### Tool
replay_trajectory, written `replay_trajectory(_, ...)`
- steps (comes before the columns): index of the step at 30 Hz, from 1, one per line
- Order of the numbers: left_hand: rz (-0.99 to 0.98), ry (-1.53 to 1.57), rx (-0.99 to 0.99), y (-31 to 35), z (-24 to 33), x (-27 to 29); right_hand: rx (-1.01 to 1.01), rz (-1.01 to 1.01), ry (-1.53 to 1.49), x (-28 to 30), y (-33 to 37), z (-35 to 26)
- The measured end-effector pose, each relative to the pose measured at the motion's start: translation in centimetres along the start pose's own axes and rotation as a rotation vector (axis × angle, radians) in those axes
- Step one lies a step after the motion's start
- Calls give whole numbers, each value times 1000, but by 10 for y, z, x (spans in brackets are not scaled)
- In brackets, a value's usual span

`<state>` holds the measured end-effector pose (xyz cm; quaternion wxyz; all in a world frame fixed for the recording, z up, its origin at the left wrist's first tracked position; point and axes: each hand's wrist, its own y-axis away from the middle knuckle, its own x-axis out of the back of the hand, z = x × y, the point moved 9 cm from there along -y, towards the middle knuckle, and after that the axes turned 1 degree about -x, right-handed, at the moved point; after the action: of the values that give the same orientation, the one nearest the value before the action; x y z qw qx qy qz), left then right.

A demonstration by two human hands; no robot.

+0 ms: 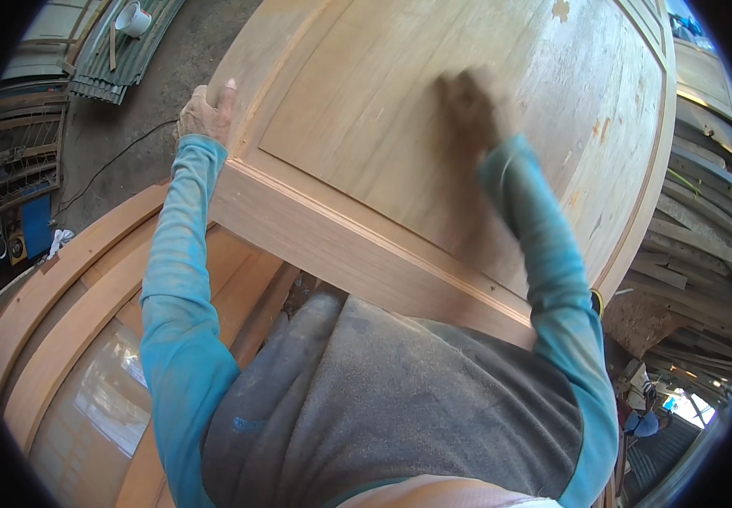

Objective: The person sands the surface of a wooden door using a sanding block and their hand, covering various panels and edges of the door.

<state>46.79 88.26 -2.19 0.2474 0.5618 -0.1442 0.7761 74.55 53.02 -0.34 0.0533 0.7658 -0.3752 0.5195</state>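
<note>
The left grip, a bare hand, clasps the left edge of a large framed wooden panel, thumb upward. The right grip is over the panel's broad face, blurred; whether it holds anything, I cannot tell. Wood surface extends on all sides of it, bounded by raised molding along the frame. The panel lies in front of the person, its near edge close to the dusty grey shirt, its far end running out of view. Past the left edge is grey floor with a black cable; past the right, piled planks. More framed woodwork sits lower left.
</note>
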Motion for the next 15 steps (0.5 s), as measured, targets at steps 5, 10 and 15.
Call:
replay_trajectory(5,5,10,-17,-3,4,-4,-453,5,293,58,-47,120)
replay_trajectory(10,33,-32,23,-1,-8,-8,212,-65,-164,27,95,-73)
replay_trajectory(15,26,-51,20,-11,-16,-11,-281,120,142,74,46,91)
